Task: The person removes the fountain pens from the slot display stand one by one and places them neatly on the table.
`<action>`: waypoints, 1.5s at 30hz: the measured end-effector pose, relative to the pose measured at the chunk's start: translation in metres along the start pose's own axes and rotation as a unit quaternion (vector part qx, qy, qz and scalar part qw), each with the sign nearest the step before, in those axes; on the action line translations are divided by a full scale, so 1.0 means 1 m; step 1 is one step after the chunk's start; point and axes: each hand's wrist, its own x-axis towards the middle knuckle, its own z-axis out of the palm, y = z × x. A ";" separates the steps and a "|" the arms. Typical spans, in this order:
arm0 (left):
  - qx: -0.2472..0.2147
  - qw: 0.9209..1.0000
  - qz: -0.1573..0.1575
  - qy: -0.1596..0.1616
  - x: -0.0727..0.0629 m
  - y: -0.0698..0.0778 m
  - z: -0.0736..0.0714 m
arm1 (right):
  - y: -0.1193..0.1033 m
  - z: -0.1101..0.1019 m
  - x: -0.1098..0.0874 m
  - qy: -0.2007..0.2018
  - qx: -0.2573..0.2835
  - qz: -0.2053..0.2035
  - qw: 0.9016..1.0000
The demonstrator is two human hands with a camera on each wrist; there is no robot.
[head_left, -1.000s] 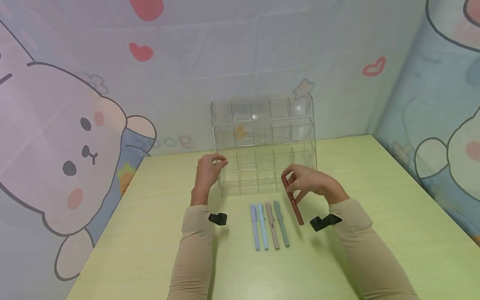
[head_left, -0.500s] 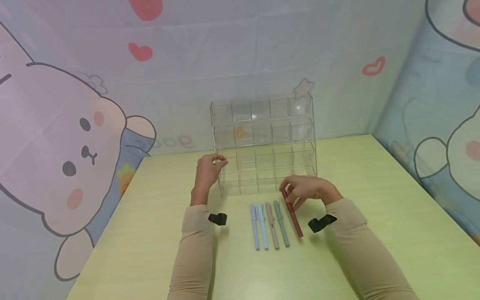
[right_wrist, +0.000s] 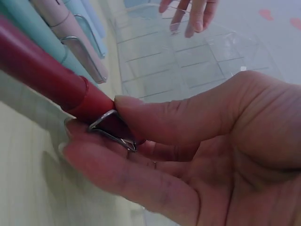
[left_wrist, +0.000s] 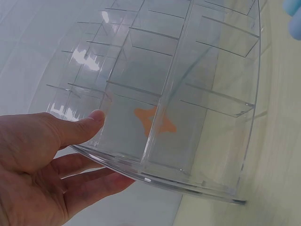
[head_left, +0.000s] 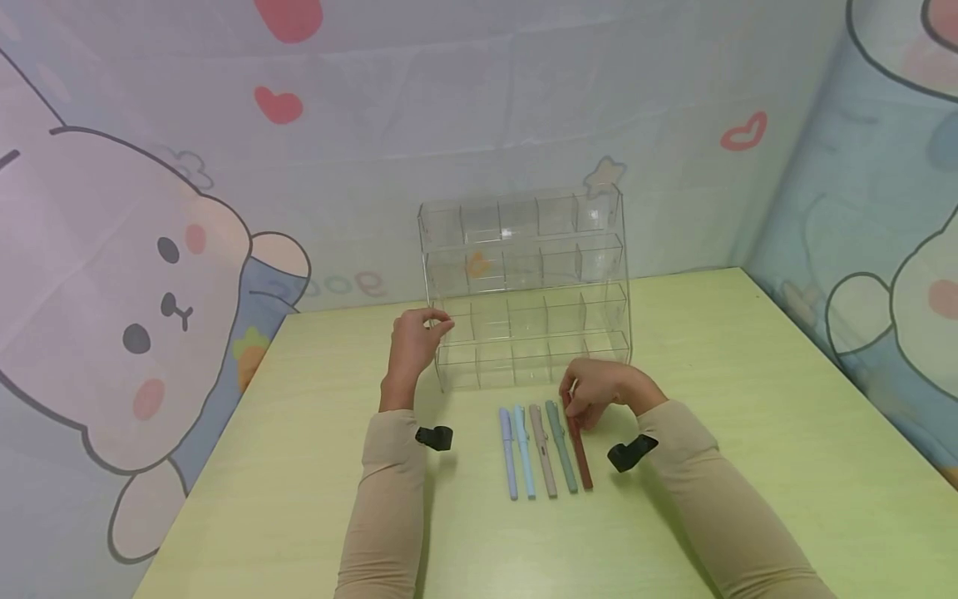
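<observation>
My right hand [head_left: 595, 391] pinches a dark red pen [head_left: 580, 456] by its cap, thumb on one side and fingers on the other. The cap's metal clip shows in the right wrist view. Right beside this pen lies a green pen [head_left: 563, 453], then a taupe pen [head_left: 544, 457], a light blue pen [head_left: 526, 457] and a lavender pen [head_left: 510, 457], roughly in a row. At the left side of a clear acrylic display rack [head_left: 530, 372], my left hand [left_wrist: 51, 165] grips the side panel, its thumb inside and fingers outside.
The rack stands in stepped tiers with divided compartments, close to the back of the pale yellow-green table [head_left: 299, 466]. A cloth backdrop [head_left: 524, 100] with cartoon prints hangs behind and to both sides. Dark wrist cameras sit on both sleeves.
My right hand has come down and toward me from the rack's front with the red pen, which now lies almost parallel to the green pen. My left hand has stayed on the rack.
</observation>
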 end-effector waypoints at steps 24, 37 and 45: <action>-0.006 1.000 0.001 0.005 0.000 0.000 0.001 | -0.008 0.017 0.004 0.054 -0.092 0.053 0.993; -0.010 1.000 0.004 0.006 -0.001 0.000 0.001 | -0.009 0.013 -0.003 0.058 -0.114 0.048 0.991; -0.008 1.000 0.010 0.010 -0.001 0.000 0.000 | -0.007 0.013 0.000 0.043 -0.089 0.045 0.994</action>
